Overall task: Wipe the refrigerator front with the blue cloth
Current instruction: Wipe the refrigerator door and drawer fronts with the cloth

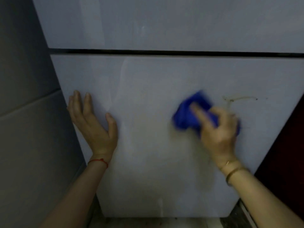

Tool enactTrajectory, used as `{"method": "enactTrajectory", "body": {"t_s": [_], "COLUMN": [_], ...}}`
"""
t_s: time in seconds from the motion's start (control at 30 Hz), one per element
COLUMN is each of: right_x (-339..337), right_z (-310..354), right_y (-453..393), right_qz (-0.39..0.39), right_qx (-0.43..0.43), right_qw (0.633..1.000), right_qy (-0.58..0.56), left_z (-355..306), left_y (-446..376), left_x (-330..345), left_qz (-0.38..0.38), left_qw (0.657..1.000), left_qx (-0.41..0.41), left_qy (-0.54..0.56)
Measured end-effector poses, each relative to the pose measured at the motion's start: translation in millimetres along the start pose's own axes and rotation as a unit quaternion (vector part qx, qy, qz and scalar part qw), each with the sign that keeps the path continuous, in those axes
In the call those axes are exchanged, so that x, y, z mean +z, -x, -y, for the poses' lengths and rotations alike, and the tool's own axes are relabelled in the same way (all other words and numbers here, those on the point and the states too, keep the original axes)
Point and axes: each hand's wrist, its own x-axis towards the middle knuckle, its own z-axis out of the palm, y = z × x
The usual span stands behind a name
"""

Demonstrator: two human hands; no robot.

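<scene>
Blue cloth (185, 116) bunched up, pressed flat against the lower door (156, 83) of the fridge, right of centre and roughly mid-height. Cloth and right hand (217, 129) both motion-blurred. Right hand sits on top of the cloth, fingers closed over it, index finger stretched across the blue fabric; a bit of cloth pokes out past the hand on the right side. Just right of the cloth, a faint brownish smear (238, 98) on the door, touching nothing. Pale streaks run down the door left of centre.

Left hand (92, 122) flat on the same door near its left edge, fingers spread and pointing up, thumb out to the right, holding nothing. Red string (98, 161) on left wrist, thin bangle (233, 172) on right wrist.

Dark horizontal gap (164, 52) divides lower door from upper door (164, 22). Grey wall (24, 96) on the left, dark panel (286, 153) on the right. Floor strip below door, dim.
</scene>
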Motion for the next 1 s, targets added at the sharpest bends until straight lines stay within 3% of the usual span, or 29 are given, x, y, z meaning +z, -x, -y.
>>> {"method": "enactTrajectory", "body": {"t_s": [0.07,0.13,0.23,0.33,0.4,0.47,0.53,0.6,0.67,0.73,0.77,0.87,0.93,1.0], "right_x": [-3,0,9,8,-1,-8,-14,-13,-8,-3,-1,-3,-12,-20], "right_z": [-22,-28,-2,22,15,-6,-27,-44,-42,-9,9,33,12,-12], "right_y": [-53,-75,-28,63,90,77,32,-13,-26,-8,16,113,134,114], "right_qz": [-0.077,-0.109,-0.050,0.066,0.108,0.095,0.013,-0.061,-0.082,-0.006,0.056,0.156,0.165,0.114], "right_qx": [0.144,0.170,0.046,-0.090,-0.106,-0.049,0.089,0.221,0.256,0.242,0.184,-0.093,-0.093,-0.026], "right_qw": [0.986,0.979,0.998,0.993,0.988,0.994,0.996,0.973,0.963,0.968,0.979,0.983,0.981,0.991], "right_qy": [-0.038,-0.038,-0.007,0.022,0.027,0.022,-0.002,-0.027,-0.021,-0.067,-0.068,0.015,0.038,0.057], "left_z": [-9,-20,-27,-25,-25,-26,-26,-28,-28,-27,-26,-25,-25,-25], "left_y": [1,2,2,4,4,4,5,5,5,5,4,5,5,5], "left_x": [5,11,17,18,17,17,18,18,18,18,17,16,16,17], "left_qz": [0.004,0.015,0.012,0.014,0.015,0.015,0.014,0.011,0.011,0.011,0.012,0.016,0.016,0.014], "left_qw": [1.000,0.999,0.999,0.999,0.999,0.999,0.999,0.999,0.999,0.999,0.999,0.999,0.999,0.999], "left_qx": [0.006,0.034,0.042,0.048,0.050,0.048,0.047,0.046,0.045,0.045,0.044,0.045,0.046,0.046], "left_qy": [0.006,0.016,0.013,0.010,0.009,0.009,0.008,0.004,0.000,-0.001,-0.002,-0.001,-0.004,-0.007]}}
